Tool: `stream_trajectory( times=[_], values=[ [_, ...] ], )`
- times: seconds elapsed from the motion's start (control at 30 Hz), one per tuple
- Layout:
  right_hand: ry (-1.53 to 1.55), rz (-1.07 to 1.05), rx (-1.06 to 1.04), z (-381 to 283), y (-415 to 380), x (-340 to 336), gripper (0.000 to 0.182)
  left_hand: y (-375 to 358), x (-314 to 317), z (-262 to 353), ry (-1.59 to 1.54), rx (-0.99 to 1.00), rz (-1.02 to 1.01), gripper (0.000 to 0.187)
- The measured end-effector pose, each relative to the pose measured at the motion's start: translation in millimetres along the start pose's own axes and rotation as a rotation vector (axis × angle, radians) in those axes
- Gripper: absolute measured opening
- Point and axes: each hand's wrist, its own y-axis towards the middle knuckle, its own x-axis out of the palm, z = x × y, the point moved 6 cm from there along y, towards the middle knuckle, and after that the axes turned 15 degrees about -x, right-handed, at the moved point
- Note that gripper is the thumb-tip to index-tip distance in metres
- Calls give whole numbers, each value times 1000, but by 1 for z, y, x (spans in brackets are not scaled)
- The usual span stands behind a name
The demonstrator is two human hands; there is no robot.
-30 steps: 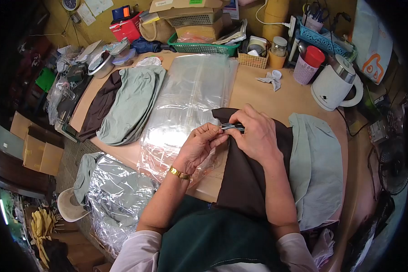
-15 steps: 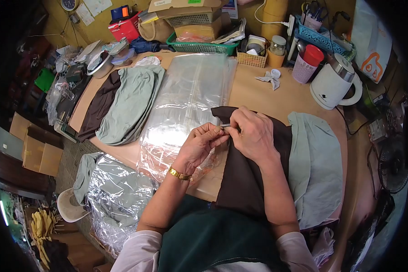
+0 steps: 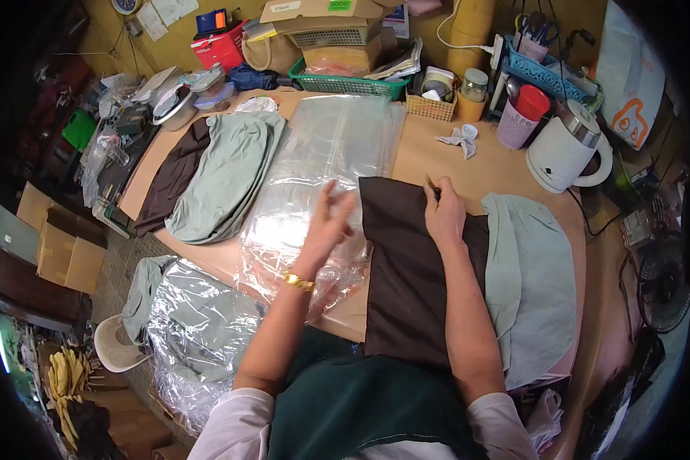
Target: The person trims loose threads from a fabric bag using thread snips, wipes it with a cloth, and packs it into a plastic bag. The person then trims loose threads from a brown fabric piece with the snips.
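Note:
My left hand is above the clear plastic sheets, fingers spread and holding nothing. At the top edge of the dark brown cloth, my right hand is closed around a small dark item too small to name. The brown cloth lies fairly flat in front of me, its upper left corner next to the plastic. Beside it on the right is a folded grey-green cloth. More grey-green cloth lies left of the plastic, over another dark brown piece.
A white kettle, a pink perforated cup and a small woven basket stand at the back right. A green basket holds boxes at the back. Plastic-wrapped grey cloth is at lower left, over a white chair.
My hands have parted. The left has opened and moved up and left; the right has moved up and right. The brown cloth's folded upper part now lies flatter.

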Motion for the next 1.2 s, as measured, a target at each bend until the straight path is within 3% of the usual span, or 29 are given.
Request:
stream_trajectory(
  times=[0.07, 0.1, 0.13, 0.17, 0.3, 0.37, 0.57, 0.6, 0.63, 0.7, 0.77, 0.83, 0.9, 0.93, 0.97, 1.0, 1.07, 1.2],
  values=[
    [27, -3, 244, 11, -1, -11, 17, 11, 32, -18, 170, -12, -142, 76],
    [19, 0, 246, 21, -3, -12, 17, 15, 40, -25, 261, 37, -214, 55],
    [-4, 136, 226, 34, -4, -21, 19, 11, 50, -20, 347, 92, -285, 40],
    [-28, 270, 206, 47, -7, -31, 20, 3, 46, -20, 421, 73, -279, 36],
    [-27, 411, 264, 64, -8, -54, 23, -4, 21, -11, 275, 231, -286, 29],
    [-9, 400, 270, 61, -6, -54, 24, -13, 4, -1, 63, 42, -272, 26],
    [-80, 201, 242, 47, 0, -47, 24, -8, -39, 11, -316, 105, -144, 27],
    [-107, 155, 139, 28, 8, -49, 26, -12, -36, 20, -316, 106, -140, 27],
    [-134, 110, 35, 10, 13, -48, 30, -17, -23, 29, -423, 78, -224, 26],
    [-15, -60, 104, -10, 15, -31, 47, -18, -8, 33, -530, 48, -306, 25],
    [-96, -84, -23, -21, 4, -1, 46, -11, 11, 24, -697, -14, -554, 24],
    [-76, -439, -53, -16, -6, 27, 36, 5, 17, 5, -755, -2, -620, 24],
    [-6, -403, -15, -13, 2, 25, 26, 9, 17, -2, -375, -23, -339, 20],
    [138, -234, 9, -13, 9, 10, 24, 5, 19, 0, -194, -10, -196, 19],
    [279, -64, 34, -10, 14, -2, 22, 3, 22, -2, -197, -9, -196, 19],
    [369, -4, 69, -3, 15, -3, 21, -2, 28, 1, 101, 113, -183, 19],
    [387, 14, 100, 6, 15, -7, 20, 0, 39, -7, 454, 212, -354, 23],
    [371, 61, 159, 7, 17, -20, 22, -5, 24, 12, 395, 175, -224, 22]
  ],
)
